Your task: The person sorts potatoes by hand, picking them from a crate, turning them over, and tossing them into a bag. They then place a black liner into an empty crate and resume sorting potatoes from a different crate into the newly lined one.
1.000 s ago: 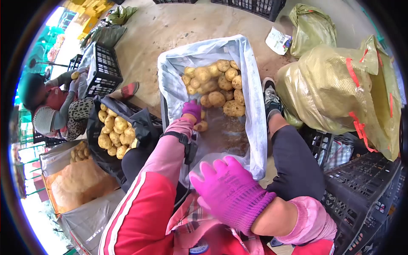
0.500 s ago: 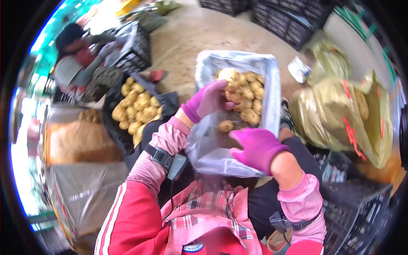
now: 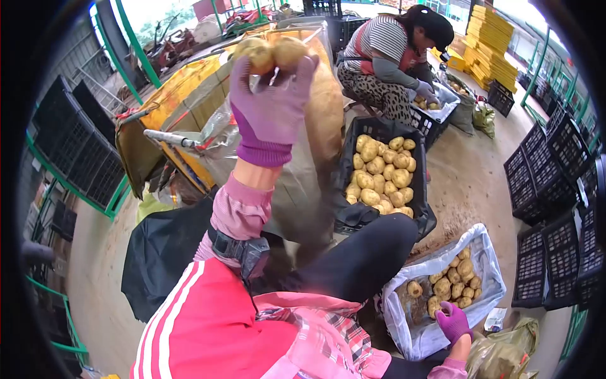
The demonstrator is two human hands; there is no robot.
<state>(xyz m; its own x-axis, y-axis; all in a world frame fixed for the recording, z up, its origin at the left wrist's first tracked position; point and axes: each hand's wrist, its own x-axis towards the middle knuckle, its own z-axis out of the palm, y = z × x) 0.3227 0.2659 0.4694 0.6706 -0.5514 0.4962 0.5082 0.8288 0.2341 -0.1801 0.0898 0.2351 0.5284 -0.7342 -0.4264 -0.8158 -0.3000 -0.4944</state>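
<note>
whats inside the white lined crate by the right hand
The crate holds a cluster of potatoes, plus one lone potato beside brown dirt on the liner. Whatever lies beneath the cluster is covered, and the right hand blocks a bit near the edge.

Two potatoes (image 3: 271,54) in L hand (image 3: 271,107), roundish, yellow-brown, side by side, held up in the air; surface detail's probably lost to blur. In the white-lined crate (image 3: 396,322), brownish spuds (image 3: 456,281) heaped twd the upper-R end, R hand (image 3: 454,323) just beside; one loose spud (image 3: 415,289) apart, nr the upper-L edge. Black-lined crate (image 3: 429,220): paler yellow spuds (image 3: 379,174), piled nr edge to edge exc. btm-L corner.
</note>
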